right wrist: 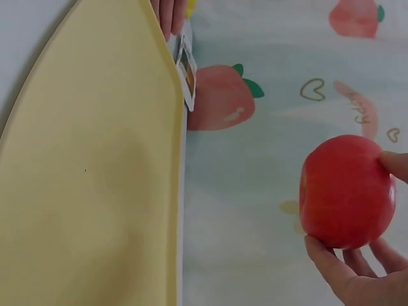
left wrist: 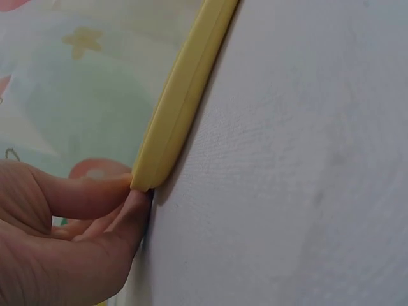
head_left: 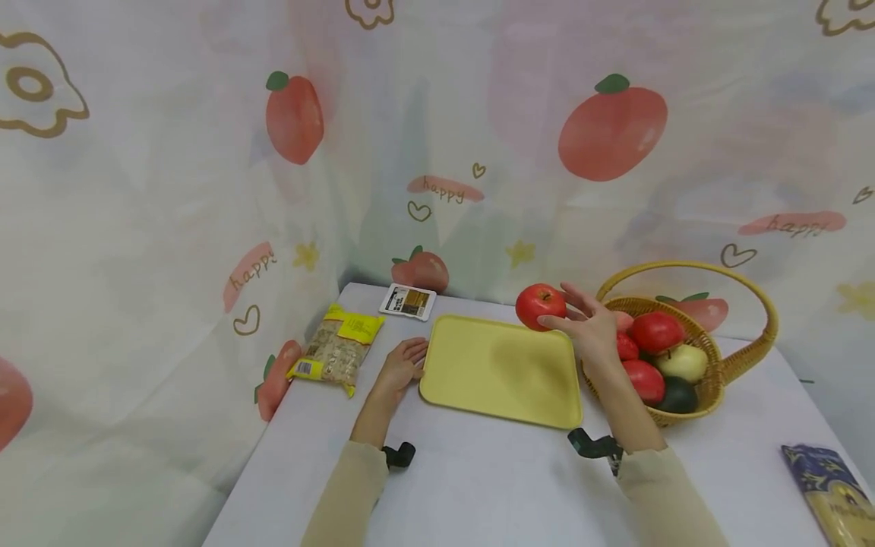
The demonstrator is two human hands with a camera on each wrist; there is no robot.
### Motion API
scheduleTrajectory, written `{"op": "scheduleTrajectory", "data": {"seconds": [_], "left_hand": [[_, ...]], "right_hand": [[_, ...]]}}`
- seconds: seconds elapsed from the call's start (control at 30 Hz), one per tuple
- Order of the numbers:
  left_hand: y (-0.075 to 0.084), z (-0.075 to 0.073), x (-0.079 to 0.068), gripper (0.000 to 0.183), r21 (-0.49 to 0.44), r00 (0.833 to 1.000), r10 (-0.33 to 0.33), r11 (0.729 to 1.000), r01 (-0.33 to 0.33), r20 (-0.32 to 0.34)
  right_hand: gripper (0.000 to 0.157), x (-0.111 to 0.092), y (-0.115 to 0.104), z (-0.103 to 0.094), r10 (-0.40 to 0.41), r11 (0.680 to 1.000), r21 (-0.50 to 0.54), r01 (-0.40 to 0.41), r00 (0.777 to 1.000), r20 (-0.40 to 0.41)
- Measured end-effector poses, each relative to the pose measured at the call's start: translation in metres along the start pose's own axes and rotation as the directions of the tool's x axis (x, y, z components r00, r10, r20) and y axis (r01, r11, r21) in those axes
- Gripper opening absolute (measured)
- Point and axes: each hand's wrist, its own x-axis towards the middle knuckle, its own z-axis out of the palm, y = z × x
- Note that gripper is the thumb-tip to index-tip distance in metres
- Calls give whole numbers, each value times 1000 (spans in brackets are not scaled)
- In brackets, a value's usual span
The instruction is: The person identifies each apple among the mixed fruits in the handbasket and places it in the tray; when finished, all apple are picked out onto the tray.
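Observation:
My right hand [head_left: 593, 330] holds a red apple [head_left: 541, 306] between thumb and fingers, raised above the far right part of a yellow tray [head_left: 502, 372]. The right wrist view shows the apple [right wrist: 347, 191] clear of the tray, gripped from its side and from below. At the tray's left edge is my left hand [head_left: 402, 366]. The left wrist view shows its thumb and a finger pinching the tray's rim [left wrist: 169, 127]. Right of the tray stands a wicker basket [head_left: 748, 365] with a tall handle, holding several red fruits, a pale one and a dark green one.
A yellow-and-clear bag of dry food [head_left: 338, 346] lies left of the tray. Behind it is a small white packet [head_left: 408, 301]. A blue-and-gold package [head_left: 834, 494] lies at the table's right edge. A printed cloth backdrop [head_left: 478, 114] closes off the back and left.

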Motion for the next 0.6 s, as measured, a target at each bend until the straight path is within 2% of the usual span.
{"op": "scheduleTrajectory", "data": {"seconds": [0.13, 0.4, 0.6], "left_hand": [[0, 1, -2, 82, 2, 1000, 4, 1000, -4, -7], [4, 2, -5, 81, -5, 1000, 11, 1000, -11, -3], [3, 3, -5, 81, -5, 1000, 30, 1000, -30, -3]], "right_hand": [[77, 4, 4, 9, 19, 1000, 11, -19, 1000, 21], [75, 16, 11, 27, -2, 1000, 22, 1, 998, 60], [72, 27, 20, 44, 12, 1000, 22, -13, 999, 48]]}}
